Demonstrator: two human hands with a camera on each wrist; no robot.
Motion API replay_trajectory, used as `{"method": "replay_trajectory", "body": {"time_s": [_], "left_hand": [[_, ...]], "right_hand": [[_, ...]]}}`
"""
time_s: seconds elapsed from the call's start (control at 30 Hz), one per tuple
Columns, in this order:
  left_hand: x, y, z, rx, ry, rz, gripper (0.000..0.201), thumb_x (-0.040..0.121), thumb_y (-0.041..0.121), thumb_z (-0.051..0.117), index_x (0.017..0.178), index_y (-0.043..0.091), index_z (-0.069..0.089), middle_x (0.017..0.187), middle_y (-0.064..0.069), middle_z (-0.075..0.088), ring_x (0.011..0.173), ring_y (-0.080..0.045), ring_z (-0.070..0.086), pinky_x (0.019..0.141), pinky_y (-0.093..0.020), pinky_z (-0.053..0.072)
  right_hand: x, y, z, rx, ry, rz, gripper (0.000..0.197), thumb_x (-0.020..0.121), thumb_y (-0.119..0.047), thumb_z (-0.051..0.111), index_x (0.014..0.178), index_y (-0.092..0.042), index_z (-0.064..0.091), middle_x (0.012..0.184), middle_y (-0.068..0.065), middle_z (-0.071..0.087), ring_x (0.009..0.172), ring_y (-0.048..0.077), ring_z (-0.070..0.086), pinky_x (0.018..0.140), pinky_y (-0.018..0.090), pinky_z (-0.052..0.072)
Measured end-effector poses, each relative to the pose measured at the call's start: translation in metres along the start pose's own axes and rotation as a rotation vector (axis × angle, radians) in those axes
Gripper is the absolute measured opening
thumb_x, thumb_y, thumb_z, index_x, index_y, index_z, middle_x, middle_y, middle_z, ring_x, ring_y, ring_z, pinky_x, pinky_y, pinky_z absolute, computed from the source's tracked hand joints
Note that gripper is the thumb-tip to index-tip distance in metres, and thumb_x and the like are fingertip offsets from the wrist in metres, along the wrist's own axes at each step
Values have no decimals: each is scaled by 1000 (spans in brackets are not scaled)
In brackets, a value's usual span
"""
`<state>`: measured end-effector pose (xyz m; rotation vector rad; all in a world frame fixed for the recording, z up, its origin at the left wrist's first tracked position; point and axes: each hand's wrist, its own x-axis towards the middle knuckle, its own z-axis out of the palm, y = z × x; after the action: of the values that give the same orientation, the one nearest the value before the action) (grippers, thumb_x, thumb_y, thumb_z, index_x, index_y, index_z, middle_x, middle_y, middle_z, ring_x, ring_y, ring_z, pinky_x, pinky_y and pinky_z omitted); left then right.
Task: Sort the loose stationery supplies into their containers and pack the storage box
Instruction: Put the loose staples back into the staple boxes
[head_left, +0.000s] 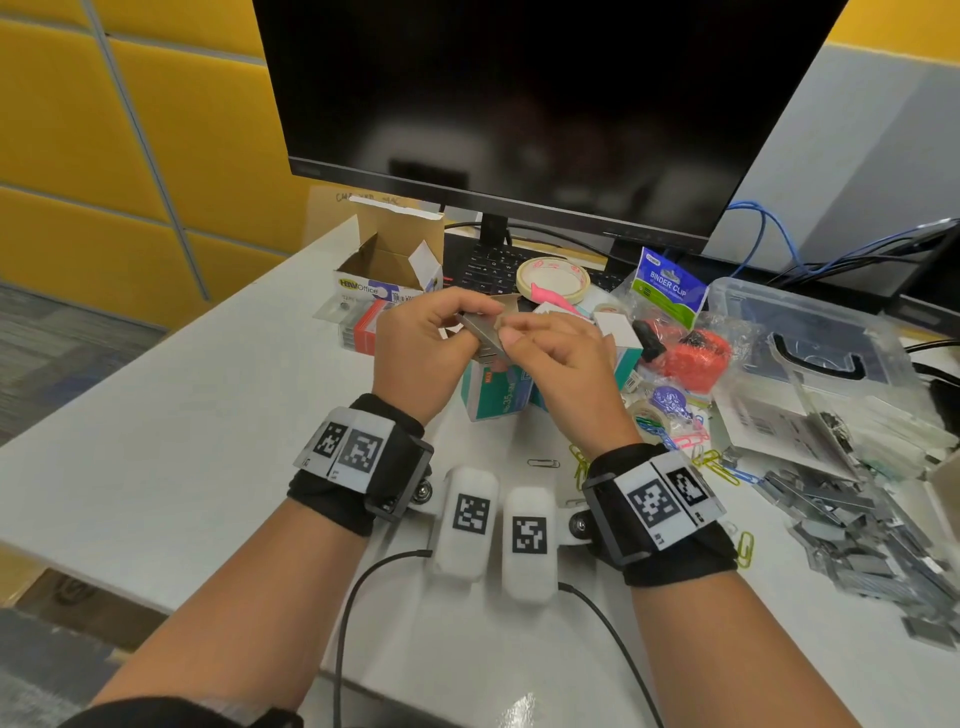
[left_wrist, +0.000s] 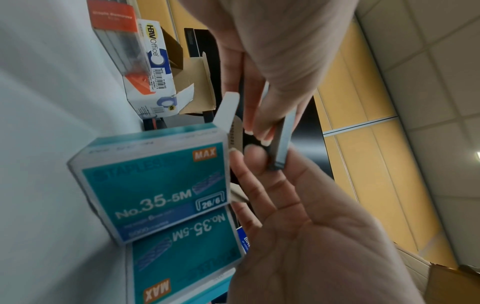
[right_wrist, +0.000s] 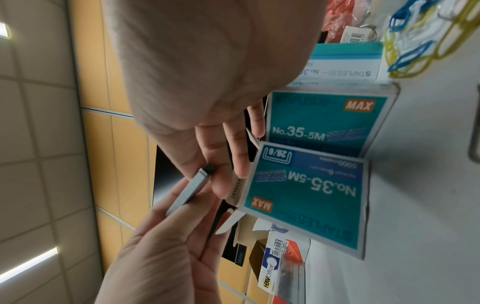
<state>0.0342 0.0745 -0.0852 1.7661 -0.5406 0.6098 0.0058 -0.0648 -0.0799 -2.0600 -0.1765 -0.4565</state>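
Nearest the wearer, two white tagged pods (head_left: 491, 530) lie on the white desk (head_left: 156, 467) between the wrists, each with a black cable trailing toward the desk edge. Both forearms wear black straps with printed markers.

Above the desk, the left hand (head_left: 415, 348) and right hand (head_left: 561, 358) meet over the staple boxes (head_left: 498, 389). Together they pinch a grey staple strip (head_left: 480, 332) held clear of the surface, fingers of each hand curled on it.

To the right lie a grey heap of loose staples (head_left: 852, 525), coloured paper clips (head_left: 675, 431), one bare clip (head_left: 543, 462), a binder clip bag (head_left: 670, 291) with red contents, and a clear storage box (head_left: 810, 332) with a dark handle. Further back stand an open HBW carton (head_left: 389, 260), a tape roll (head_left: 553, 280), a keyboard (head_left: 483, 265) and a dark monitor (head_left: 519, 104). Yellow panels (head_left: 104, 130) line the wall on the left; blue cables (head_left: 779, 239) run behind on the right.

The left wrist view alone shows the box print, "MAX No.35-5M 26/6", two teal boxes touching, one with a flap raised, and the strip (left_wrist: 281, 142) end-on between fingertips (left_wrist: 262, 131). The right wrist view adds a third box behind them, ceiling tiles with a strip light, and the strip (right_wrist: 187, 191) lying across the left fingers.
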Motion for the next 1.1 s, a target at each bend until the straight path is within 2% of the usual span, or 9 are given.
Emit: {"method": "replay_trajectory", "body": {"time_s": [0.07, 0.17, 0.27, 0.43, 0.73, 0.87, 0.97, 1.03, 1.1], "left_hand": [[0, 1, 0, -4, -25, -13, 31, 80, 2, 59, 103, 22, 66, 95, 10, 65, 89, -8, 63, 76, -32, 57], [1, 2, 2, -14, -22, -48, 34, 89, 5, 57, 122, 15, 57, 108, 7, 62, 102, -7, 59, 88, -17, 49], [2, 1, 2, -10, 16, -117, 26, 97, 14, 47, 121, 16, 58, 106, 9, 60, 96, 1, 56, 78, -3, 45], [-1, 6, 2, -70, -49, -109, 26, 97, 22, 43, 118, 25, 58, 101, 8, 64, 95, -4, 60, 75, -9, 51], [0, 6, 1, -3, -30, -92, 30, 95, 21, 51, 122, 13, 62, 100, 7, 65, 100, -9, 60, 76, -6, 47], [0, 8, 1, -34, 7, -104, 24, 94, 18, 54, 114, 15, 66, 96, 7, 66, 91, -3, 60, 74, -4, 46], [0, 11, 0, -135, 9, -154, 18, 94, 16, 55, 105, 27, 64, 89, 8, 68, 90, -6, 64, 79, -17, 52], [0, 12, 0, -175, 22, -195, 19, 93, 15, 56, 100, 31, 64, 87, 11, 68, 92, -9, 65, 82, -23, 52], [1, 11, 0, -189, 44, -223, 17, 93, 17, 56, 98, 32, 64, 87, 13, 68, 91, -5, 64, 83, -21, 51]], "right_hand": [[0, -1, -1, -9, 18, -2, 26, 79, -50, 47, 63, -39, 65, 110, -19, 60, 123, 14, 41, 110, 54, 10], [0, 1, -3, 43, 114, -3, 22, 83, -46, 51, 72, -34, 66, 109, -16, 57, 119, 19, 43, 104, 51, 27], [0, 3, -5, 46, 172, 7, 19, 91, -36, 56, 79, -26, 67, 112, -7, 56, 117, 21, 42, 99, 50, 34], [1, 3, -5, 49, 189, -9, 22, 89, -41, 53, 79, -26, 66, 106, -6, 56, 113, 22, 46, 96, 51, 38], [2, 6, -5, 31, 245, -62, 38, 74, -64, 47, 74, -31, 67, 99, -6, 65, 108, 24, 52, 93, 51, 40], [1, 6, -5, 6, 261, -67, 27, 77, -56, 55, 76, -33, 67, 97, -8, 65, 109, 23, 52, 95, 51, 37], [0, 5, -6, -4, 275, -96, 31, 78, -57, 54, 82, -31, 70, 94, -8, 68, 106, 22, 55, 93, 51, 39], [-1, 3, -8, -9, 269, -101, 35, 82, -55, 51, 90, -28, 72, 95, -10, 68, 105, 19, 56, 93, 51, 40], [-2, 2, -10, -10, 264, -71, 24, 88, -41, 57, 104, -28, 70, 103, -12, 65, 108, 14, 51, 96, 45, 39]]}}
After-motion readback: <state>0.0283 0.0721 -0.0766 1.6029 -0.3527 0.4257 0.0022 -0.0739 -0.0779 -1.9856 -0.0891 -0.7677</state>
